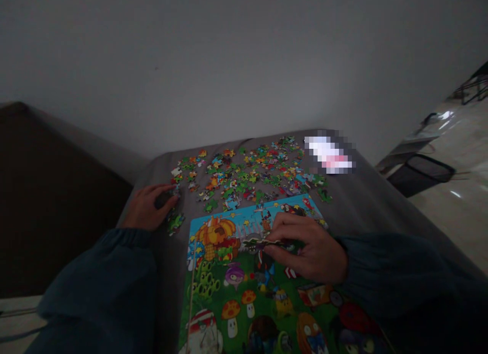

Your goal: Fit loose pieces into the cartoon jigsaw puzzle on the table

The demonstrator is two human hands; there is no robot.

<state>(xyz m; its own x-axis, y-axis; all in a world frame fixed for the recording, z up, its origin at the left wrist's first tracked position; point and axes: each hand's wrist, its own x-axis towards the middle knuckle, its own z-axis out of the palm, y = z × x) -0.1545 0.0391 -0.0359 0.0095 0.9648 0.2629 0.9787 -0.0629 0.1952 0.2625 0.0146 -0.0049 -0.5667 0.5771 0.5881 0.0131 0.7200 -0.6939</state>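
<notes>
A colourful cartoon jigsaw board (pixel 236 272) lies in front of me, showing a pumpkin, mushrooms and other figures. Over its upper right part is my right hand (pixel 308 245), thumb and fingers pinched on some joined puzzle pieces (pixel 257 243) held just above the picture. To the left of the board, my left hand (pixel 148 206) rests on the grey cloth, its thumb and forefinger closed on a small puzzle piece (pixel 174 190). A few joined pieces (pixel 176 222) lie just below that hand.
Many loose puzzle pieces (pixel 247 173) are spread beyond the board on the grey cloth-covered surface (pixel 366 217). A bright, pixelated phone-like object (pixel 328 155) lies at the far right corner. A pale wall (pixel 229 64) stands behind, and a dark panel (pixel 49 206) at the left.
</notes>
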